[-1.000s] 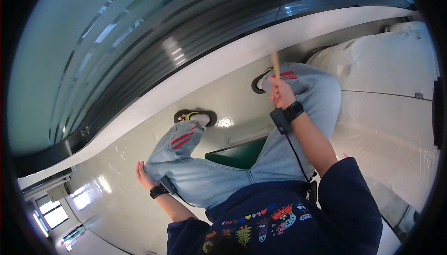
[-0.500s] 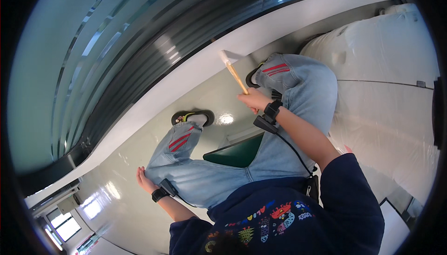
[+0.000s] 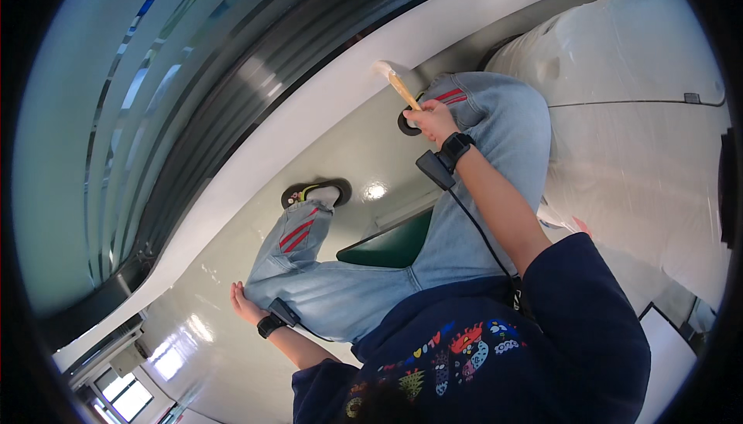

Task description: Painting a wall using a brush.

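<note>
The brush (image 3: 402,90) is in the grip of the right hand (image 3: 435,121), whose fingers are closed around the rear part of its wooden handle. Its long axis runs obliquely from the grip, away from the body and to the left. The pale bristles point at the white band (image 3: 288,126) along the foot of the wall and overlap it in view; contact cannot be confirmed.

The right shoe (image 3: 409,124) sits just beside the grip, partly hidden. The jeans (image 3: 507,118) stand close on the grip's right; a bulky plastic-wrapped object (image 3: 619,141) occupies the area farther right. A green seat (image 3: 391,242) lies between the thighs, nearer the body than the grip.

The right forearm reaches forward and leftward over the thigh, wearing a dark wristband (image 3: 455,148). The left hand (image 3: 247,306), well apart to the grip's left and nearer the body, is at the left leg's outer side, fingers loosely extended.
</note>
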A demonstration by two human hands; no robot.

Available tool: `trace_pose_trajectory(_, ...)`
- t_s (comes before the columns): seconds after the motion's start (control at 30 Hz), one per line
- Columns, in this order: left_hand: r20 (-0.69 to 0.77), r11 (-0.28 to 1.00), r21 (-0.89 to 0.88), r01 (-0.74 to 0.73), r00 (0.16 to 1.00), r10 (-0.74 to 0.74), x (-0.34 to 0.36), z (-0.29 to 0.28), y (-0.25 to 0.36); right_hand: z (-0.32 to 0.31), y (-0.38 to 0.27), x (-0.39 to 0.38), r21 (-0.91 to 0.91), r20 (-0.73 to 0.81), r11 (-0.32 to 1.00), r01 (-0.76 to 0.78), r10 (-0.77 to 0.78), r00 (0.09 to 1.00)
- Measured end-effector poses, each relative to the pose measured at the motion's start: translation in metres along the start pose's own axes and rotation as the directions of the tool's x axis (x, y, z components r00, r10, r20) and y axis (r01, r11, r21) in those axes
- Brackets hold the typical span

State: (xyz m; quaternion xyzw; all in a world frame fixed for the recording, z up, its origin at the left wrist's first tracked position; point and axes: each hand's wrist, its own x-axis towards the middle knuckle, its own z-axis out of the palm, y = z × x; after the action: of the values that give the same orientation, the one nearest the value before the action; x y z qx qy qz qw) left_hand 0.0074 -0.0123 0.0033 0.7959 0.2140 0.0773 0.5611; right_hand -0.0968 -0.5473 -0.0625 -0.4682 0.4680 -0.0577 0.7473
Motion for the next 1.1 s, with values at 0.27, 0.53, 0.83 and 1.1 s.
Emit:
trace_pose_trajectory(0.27, 0.005, 1.0, -0.007, -0.008, 1.0, 0.008, 0.003, -0.004, -0.004, -0.004, -0.025, -0.013, 0.118, 0.054, 0.992, 0.041, -0.048, 0.997)
trace_pose_trajectory(0.53, -0.005, 1.0, -0.002, -0.004, 1.0, 0.004, 0.002, -0.001, -0.002, -0.02, -0.036, -0.011, -0.037, -0.057, 0.994, 0.106, -0.108, 0.993)
trace_pose_trajectory(0.83, -0.017, 1.0, 0.023, 0.015, 1.0, -0.015, 0.0, 0.001, 0.001, -0.027, -0.047, -0.023, 0.028, -0.149, 0.982, 0.189, -0.183, 0.972)
trace_pose_trajectory(1.1, -0.005, 1.0, 0.024, 0.009, 1.0, -0.009, 0.001, -0.003, -0.002, -0.029, -0.06, -0.031, 0.226, -0.282, 0.91, 0.348, -0.281, 0.918)
